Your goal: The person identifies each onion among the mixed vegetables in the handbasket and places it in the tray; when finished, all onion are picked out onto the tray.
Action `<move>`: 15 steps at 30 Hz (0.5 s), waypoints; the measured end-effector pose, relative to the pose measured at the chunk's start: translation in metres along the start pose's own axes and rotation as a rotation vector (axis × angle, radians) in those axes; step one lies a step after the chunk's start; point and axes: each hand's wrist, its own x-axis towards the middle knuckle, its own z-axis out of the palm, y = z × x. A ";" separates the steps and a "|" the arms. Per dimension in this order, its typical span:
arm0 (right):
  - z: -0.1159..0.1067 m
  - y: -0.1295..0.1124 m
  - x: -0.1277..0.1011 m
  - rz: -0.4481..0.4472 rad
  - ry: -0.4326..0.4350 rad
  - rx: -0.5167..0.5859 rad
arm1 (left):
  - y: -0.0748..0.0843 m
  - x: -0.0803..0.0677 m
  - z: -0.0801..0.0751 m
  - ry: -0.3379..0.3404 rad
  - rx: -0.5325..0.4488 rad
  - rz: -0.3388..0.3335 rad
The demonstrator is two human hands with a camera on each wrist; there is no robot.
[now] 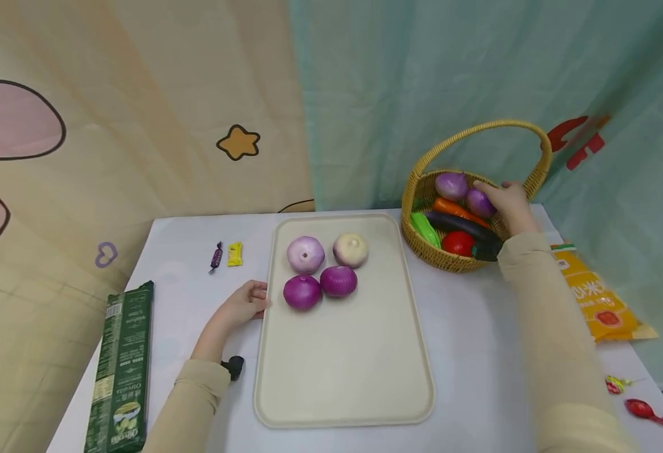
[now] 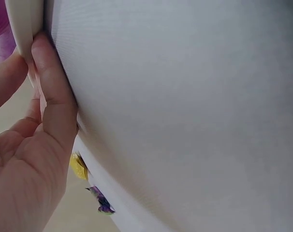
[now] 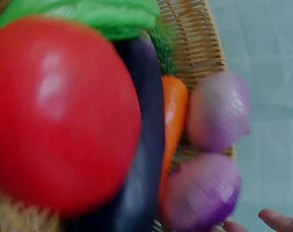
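Observation:
My left hand (image 1: 243,304) pinches the left rim of the beige tray (image 1: 345,371); in the left wrist view the thumb and fingers meet at that rim. On the tray sit a pale purple onion (image 1: 305,254), a whitish onion (image 1: 351,250) and two deep purple onions (image 1: 303,292), grouped at the upper left. My right hand (image 1: 511,204) reaches into the wicker basket (image 1: 450,260), right at a purple onion (image 1: 480,204). Spread fingertips (image 3: 277,220) show beside this onion (image 3: 204,193) in the right wrist view. Another onion (image 1: 451,186) lies beside it.
The basket also holds a carrot (image 1: 450,207), an eggplant (image 1: 458,224), a tomato (image 1: 458,243) and a green pepper (image 1: 425,229). Its tall handle (image 1: 478,128) arches above. Wrapped candies (image 1: 235,254), a green package (image 1: 120,371), an orange bag (image 1: 603,299) and lollipops (image 1: 640,409) lie around.

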 end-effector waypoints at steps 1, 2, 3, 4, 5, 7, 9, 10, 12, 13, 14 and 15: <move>0.005 0.000 0.003 0.010 0.018 0.022 | 0.000 -0.001 0.000 0.003 0.001 -0.003; 0.010 0.002 0.006 0.020 0.035 0.044 | -0.001 -0.001 0.000 0.006 0.000 -0.008; 0.014 0.003 0.008 0.030 0.054 0.069 | -0.001 -0.001 0.000 0.008 -0.005 -0.012; 0.018 0.005 0.011 0.035 0.077 0.092 | -0.002 -0.001 0.001 0.009 -0.008 -0.014; 0.022 0.006 0.013 0.037 0.099 0.118 | -0.002 -0.001 0.001 0.010 -0.008 -0.014; 0.027 0.010 0.016 0.050 0.134 0.145 | -0.002 -0.002 0.002 0.014 -0.019 -0.016; 0.031 0.012 0.019 0.065 0.152 0.182 | -0.001 -0.002 0.001 0.022 -0.026 -0.016; 0.032 0.014 0.020 0.076 0.162 0.198 | -0.001 -0.002 0.002 0.022 -0.026 -0.016; 0.032 0.017 0.021 0.095 0.173 0.225 | -0.001 -0.001 0.002 0.025 -0.030 -0.016; 0.032 0.018 0.022 0.099 0.181 0.238 | -0.001 -0.001 0.002 0.026 -0.028 -0.014; 0.032 0.019 0.023 0.103 0.186 0.256 | -0.002 -0.001 0.002 0.028 -0.025 -0.014; 0.032 0.019 0.024 0.108 0.186 0.261 | -0.002 0.000 0.002 0.030 -0.022 -0.016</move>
